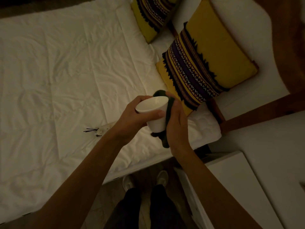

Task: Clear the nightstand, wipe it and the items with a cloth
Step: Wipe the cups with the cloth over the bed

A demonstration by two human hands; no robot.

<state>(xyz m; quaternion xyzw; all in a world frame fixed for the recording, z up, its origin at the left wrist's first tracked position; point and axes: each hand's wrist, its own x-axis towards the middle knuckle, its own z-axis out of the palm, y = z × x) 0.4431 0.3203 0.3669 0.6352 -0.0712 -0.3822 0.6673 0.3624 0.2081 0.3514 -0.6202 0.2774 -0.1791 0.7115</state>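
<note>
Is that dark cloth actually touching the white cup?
Touching. The head view shows the dark green cloth pressed against the white cup's side by the right hand, while the left hand grips the cup.

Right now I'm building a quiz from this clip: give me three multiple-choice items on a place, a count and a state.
1. Where is the white cup?
A. on the nightstand
B. held above the bed's edge
C. on the floor

2. How many yellow patterned pillows show?
A. two
B. one
C. four

3. What is the right hand doing?
A. hanging idle
B. smoothing the sheet
C. pressing a dark cloth to the cup

Key: 1 B, the left hand grips the cup over the white bed; 2 A, two lie near the headboard; 3 C, the cloth sits between palm and cup.
</note>
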